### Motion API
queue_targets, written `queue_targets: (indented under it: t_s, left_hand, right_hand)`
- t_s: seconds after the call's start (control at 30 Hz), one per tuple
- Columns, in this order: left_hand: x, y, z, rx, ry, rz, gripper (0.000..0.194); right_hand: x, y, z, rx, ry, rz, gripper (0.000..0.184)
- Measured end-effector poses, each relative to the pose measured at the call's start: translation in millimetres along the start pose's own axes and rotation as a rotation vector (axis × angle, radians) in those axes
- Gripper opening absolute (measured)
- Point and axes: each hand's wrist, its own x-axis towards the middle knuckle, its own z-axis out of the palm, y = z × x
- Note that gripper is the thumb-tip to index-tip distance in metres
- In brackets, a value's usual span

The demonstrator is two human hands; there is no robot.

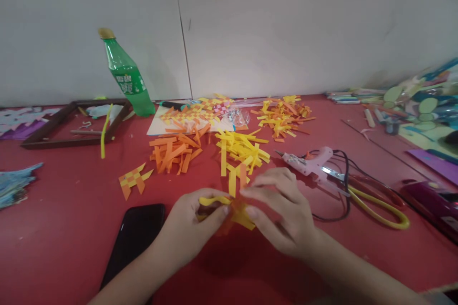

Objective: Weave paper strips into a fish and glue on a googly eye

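Low in the middle of the red table (64, 209), both hands meet over a small bundle of yellow and orange paper strips (239, 208). My left hand (193, 228) pinches one end of a looped yellow strip. My right hand (279, 209) has its fingers closed on the other side of the same bundle, which is partly hidden beneath them. Just beyond the hands lie a loose pile of yellow strips (243, 150) and a pile of orange strips (175, 150).
A black phone (134, 238) lies left of my left arm. A pink glue gun (309, 162) and yellow-handled scissors (375, 202) sit to the right. A green bottle (127, 76), a wooden frame (71, 124), a woven paper mat (193, 114) and a small woven fish (133, 180) lie farther back.
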Motion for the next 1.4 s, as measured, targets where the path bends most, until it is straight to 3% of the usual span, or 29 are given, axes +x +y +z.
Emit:
queue_targets:
  t_s: [0.17,0.3,0.37,0.53,0.7,0.97,1.17,1.4]
  left_hand:
    - [-4.0,1.1,2.4,0.059,-0.048,0.01,0.021]
    - [-5.4,3.0,0.4,0.092,-0.041,0.052,0.033]
    - [-5.3,2.3,-0.2,0.029,-0.036,0.055,0.039]
    - [-1.5,-3.0,0.3,-0.283,0.036,0.058,0.08]
    - [1.6,-2.9,-1.3,-0.266,0.157,0.028,0.068]
    - [-0.2,1.5,-4.5,-0.166,0.198,0.031,0.063]
    - [-0.6,1.3,-4.1,-0.113,0.254,0.107,0.057]
    - [1.4,0.0,-1.6,-0.146,0.183,0.092,0.069]
  right_hand:
    - [4.1,-0.7,3.6,0.118,-0.235,0.196,0.004]
    - [5.0,0.3,3.4,0.319,-0.373,0.342,0.01]
    - [4.3,2.3,4.8,0.43,-0.352,0.433,0.013]
    - [2.9,4.4,12.2,0.598,-0.085,0.668,0.024]
    - [2.2,1.1,15.2,0.734,-0.103,0.729,0.024]
    - [2.8,4.2,11.1,0.806,-0.126,0.755,0.017]
    - [3.4,5.6,12.8,0.853,-0.126,0.805,0.014]
    - [2.0,0.6,15.7,0.816,-0.132,0.778,0.019]
